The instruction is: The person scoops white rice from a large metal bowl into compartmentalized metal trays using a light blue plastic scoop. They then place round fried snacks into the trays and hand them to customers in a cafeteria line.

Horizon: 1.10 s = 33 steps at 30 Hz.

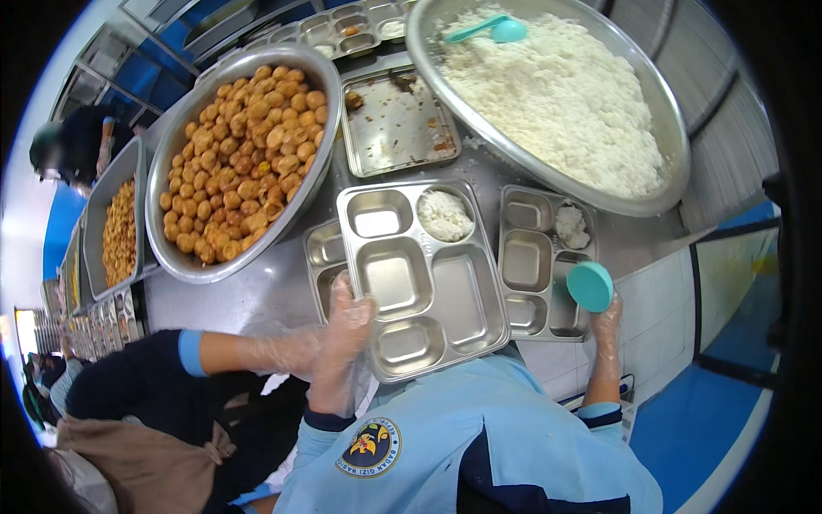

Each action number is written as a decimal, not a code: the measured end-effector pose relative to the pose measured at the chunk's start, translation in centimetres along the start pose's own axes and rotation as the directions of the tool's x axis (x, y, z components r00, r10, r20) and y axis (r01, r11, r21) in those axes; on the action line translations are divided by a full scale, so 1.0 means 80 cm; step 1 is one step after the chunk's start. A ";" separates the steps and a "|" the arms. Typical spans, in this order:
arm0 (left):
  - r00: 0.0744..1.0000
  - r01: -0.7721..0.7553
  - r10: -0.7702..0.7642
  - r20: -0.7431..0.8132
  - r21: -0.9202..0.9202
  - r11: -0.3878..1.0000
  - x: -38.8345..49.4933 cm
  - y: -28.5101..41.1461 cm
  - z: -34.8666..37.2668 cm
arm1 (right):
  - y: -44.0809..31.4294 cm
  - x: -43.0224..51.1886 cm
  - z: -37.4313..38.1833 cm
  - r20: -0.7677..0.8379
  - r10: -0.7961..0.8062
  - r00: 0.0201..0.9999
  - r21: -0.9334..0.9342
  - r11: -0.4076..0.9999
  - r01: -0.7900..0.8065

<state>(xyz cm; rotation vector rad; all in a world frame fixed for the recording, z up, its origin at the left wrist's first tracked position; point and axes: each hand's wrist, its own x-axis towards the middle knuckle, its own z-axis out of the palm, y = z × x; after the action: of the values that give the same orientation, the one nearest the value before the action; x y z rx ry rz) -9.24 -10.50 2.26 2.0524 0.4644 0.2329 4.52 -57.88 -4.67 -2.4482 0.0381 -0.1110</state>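
Observation:
My left hand (350, 315), in a clear plastic glove, grips the left edge of a steel compartment tray (420, 247). A mound of white rice (444, 216) sits in its round upper-right compartment; its other compartments are bare. At the right, my right hand (607, 315) holds a turquoise scoop (589, 287), its round bowl towards me. The scoop is over a second compartment tray (526, 260), which has rice (572, 226) at its top right. Another tray (324, 244) is partly hidden under the held one. A co-worker's gloved forearm (276, 350) reaches in behind my left wrist.
A large metal basin of brown eggs (244, 160) stands at the left, and a tilted basin of rice (552, 103) with a turquoise spoon (507, 29) at upper right. Between them lies a food-stained flat tray (398, 122). A co-worker (141, 398) stands close on my left.

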 end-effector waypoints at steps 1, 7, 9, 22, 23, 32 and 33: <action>1.000 0.021 -0.021 0.013 0.020 1.000 0.006 0.005 0.012 | 0.000 0.000 -0.003 -0.022 -0.022 1.000 0.063 0.998 0.023; 0.934 0.308 -0.287 0.212 -0.074 0.948 0.038 0.041 0.054 | -0.002 0.013 -0.034 -0.015 0.024 1.000 0.022 0.999 -0.024; 0.922 0.362 -0.342 0.184 -0.087 0.928 0.045 0.049 0.059 | -0.009 0.014 -0.045 0.029 0.052 0.998 0.168 0.984 -0.056; 0.978 0.205 -0.205 0.032 -0.006 0.979 0.067 0.053 0.046 | -0.262 0.181 -0.138 -0.246 -0.424 0.872 -0.440 0.850 0.289; 0.980 0.191 -0.189 0.058 -0.019 0.981 0.068 0.054 0.044 | -0.261 0.181 -0.136 -0.183 -0.539 0.822 -0.499 0.771 0.394; 0.991 0.096 -0.096 0.094 0.001 0.995 0.062 0.076 0.052 | -0.045 0.040 -0.076 0.040 0.233 0.972 -0.133 0.965 -0.226; 0.968 0.214 -0.211 0.133 -0.003 0.977 0.061 0.078 0.058 | -0.025 0.029 -0.063 0.208 0.263 0.942 -0.069 0.965 -0.254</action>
<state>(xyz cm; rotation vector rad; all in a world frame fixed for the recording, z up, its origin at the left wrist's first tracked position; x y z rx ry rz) -1.75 -14.97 5.22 1.9685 0.5927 -0.0282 6.34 -59.65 0.67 -2.4574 0.2681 0.2752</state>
